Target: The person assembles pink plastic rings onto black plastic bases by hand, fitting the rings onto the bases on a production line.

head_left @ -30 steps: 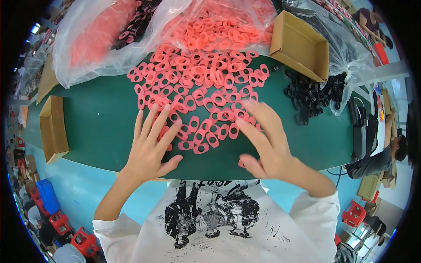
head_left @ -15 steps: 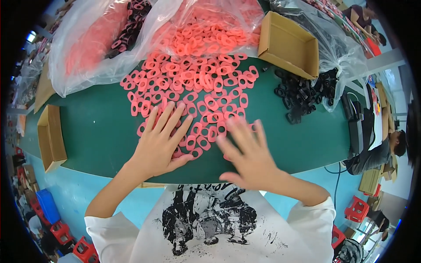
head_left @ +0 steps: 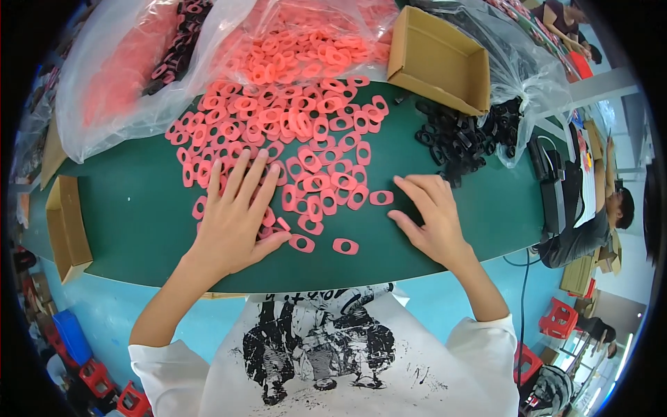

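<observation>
Left hand (head_left: 229,226): fingers (head_left: 251,177) spread over the near left part of the pink heap (head_left: 299,124), thumb out to the right; no pinch shows, and I cannot tell what lies under the palm.
Right hand (head_left: 438,226): fingers gently bent, index finger and thumb apart, just off the heap's right side; nothing visible is pinched.
Upper loose piece (head_left: 389,198): lies just left of the gap between the right index finger and thumb.
Lower loose piece (head_left: 355,247): rests between the 2 hands, nearer than the right fingertips and apart from the heap.
Just changed: the right fingers have left the heap, and these 2 pieces now lie in plain view; in my judgement, single pieces are easier to pick out there.
Against 0.5 s ago: the right hand was blurred and over the heap's near right edge; the left fingers stay spread over its left side.
Pink heap: runs from under the left fingers to the far bag mouth, on the green table (head_left: 139,201).
Black parts (head_left: 451,139): piled beyond the right fingers.
Boxes: 1 cardboard box (head_left: 441,62) beyond the right fingers, 1 narrow carton (head_left: 68,226) well left of the left fingers.
Plastic bag (head_left: 76,125): beyond and left of the left fingers.
</observation>
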Demonstrator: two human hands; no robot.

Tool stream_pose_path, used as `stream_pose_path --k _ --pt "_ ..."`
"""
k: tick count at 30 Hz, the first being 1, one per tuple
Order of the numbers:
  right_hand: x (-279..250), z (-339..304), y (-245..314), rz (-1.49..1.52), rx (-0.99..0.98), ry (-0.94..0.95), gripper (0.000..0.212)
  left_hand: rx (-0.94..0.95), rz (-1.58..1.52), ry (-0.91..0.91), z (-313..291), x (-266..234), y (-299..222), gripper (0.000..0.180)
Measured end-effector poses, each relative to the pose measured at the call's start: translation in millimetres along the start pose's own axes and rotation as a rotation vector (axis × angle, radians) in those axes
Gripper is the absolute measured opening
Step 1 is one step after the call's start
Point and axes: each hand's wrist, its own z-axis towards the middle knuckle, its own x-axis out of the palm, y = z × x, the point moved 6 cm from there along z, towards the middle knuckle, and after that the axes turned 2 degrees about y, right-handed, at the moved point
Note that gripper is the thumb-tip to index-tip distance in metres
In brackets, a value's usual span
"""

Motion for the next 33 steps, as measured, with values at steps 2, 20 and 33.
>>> stream_pose_path --k 2,20,33 --pt "5.4 10.4 8.6 -0.049 -0.099 0.047 0.045 0.010 0.002 -0.024 8.5 0.7 -2.0 0.091" --pt "-40.6 -17.9 -28.0 -0.260 0.132 -0.295 0.024 0.302 -0.164 -0.281 71.2 -18.8 -63.4 0.046" --pt "-24.1 -16.7 -1.3 -0.118 0.143 0.140 0.030 0.347 -0.209 -0.246 81.5 -17.9 -63.0 0.034"
